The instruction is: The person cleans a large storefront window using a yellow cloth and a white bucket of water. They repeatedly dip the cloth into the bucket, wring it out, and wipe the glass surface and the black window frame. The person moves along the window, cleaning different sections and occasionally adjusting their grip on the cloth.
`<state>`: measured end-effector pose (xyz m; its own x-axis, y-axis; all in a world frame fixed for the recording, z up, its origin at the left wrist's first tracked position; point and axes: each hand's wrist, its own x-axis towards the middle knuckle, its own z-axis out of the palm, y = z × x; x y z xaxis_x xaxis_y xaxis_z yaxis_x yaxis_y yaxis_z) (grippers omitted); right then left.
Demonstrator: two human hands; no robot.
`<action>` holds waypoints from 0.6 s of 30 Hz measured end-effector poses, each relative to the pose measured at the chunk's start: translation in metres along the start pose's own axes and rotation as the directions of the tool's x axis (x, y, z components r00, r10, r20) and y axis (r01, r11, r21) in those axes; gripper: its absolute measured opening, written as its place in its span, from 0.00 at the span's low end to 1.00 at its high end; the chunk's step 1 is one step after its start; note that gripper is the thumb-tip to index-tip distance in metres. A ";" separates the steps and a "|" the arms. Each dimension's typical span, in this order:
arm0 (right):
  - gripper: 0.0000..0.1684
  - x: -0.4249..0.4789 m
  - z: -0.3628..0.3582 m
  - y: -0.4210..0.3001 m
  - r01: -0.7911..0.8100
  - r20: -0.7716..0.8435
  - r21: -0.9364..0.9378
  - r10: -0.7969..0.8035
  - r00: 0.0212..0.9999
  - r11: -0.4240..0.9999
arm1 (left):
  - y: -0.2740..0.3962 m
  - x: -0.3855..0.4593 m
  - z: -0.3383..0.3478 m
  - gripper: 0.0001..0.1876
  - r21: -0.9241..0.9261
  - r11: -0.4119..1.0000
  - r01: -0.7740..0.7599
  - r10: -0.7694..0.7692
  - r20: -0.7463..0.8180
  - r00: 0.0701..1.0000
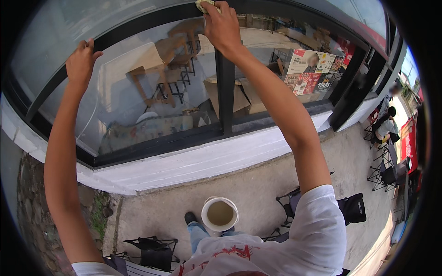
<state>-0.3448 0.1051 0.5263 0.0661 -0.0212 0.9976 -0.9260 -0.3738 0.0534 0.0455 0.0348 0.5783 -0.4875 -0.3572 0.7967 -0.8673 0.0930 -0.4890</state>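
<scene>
Both my arms are raised against a window with black frame bars. My right hand point(222, 29) holds a crumpled pale yellow cloth point(204, 6) against the upper horizontal bar point(176, 13), above the vertical bar point(226, 93). My left hand point(81, 63) holds nothing and rests by the curved left part of the same bar, its thumb apart from the fingers. Glass panes point(114, 82) reflect light and show wooden tables and stools inside. On the ground in front of my feet stands a white bucket point(206, 220) with murky liquid point(220, 213) in it.
Black folding chairs stand near me, at the lower left point(155, 255) and right point(293, 203). A low white wall point(193, 165) runs under the window. Stones and grass point(98, 214) lie at the left. Posters point(310, 72) cover part of the glass. People point(385, 127) sit at the far right.
</scene>
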 end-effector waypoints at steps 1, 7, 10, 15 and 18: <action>0.19 0.003 -0.010 0.002 -0.005 0.048 0.100 0.000 0.999 0.995 | -0.003 -0.003 0.000 0.26 0.001 1.000 -0.003 0.003 0.015 1.000; 0.17 0.025 -0.037 0.018 -0.059 -0.114 0.011 0.060 0.992 0.998 | -0.006 -0.004 0.006 0.26 -0.004 0.999 -0.045 0.045 -0.078 0.996; 0.23 0.001 -0.027 0.014 -0.044 0.205 -0.082 0.060 0.977 0.996 | -0.005 -0.003 0.006 0.25 -0.001 0.998 -0.060 0.059 -0.108 0.992; 0.23 -0.055 -0.034 0.027 0.343 0.419 -0.219 -0.229 0.878 0.914 | 0.018 -0.003 -0.029 0.20 -0.159 0.975 0.158 -0.123 0.210 0.970; 0.23 -0.062 -0.036 0.025 0.347 0.538 -0.070 -0.257 0.802 0.935 | -0.009 -0.014 -0.011 0.24 -0.097 0.995 0.039 -0.043 -0.041 0.998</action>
<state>-0.3855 0.1302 0.4671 0.4916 -0.4200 0.7628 -0.8691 -0.2921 0.3992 0.0588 0.0490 0.5749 -0.4535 -0.3226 0.8308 -0.8913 0.1687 -0.4210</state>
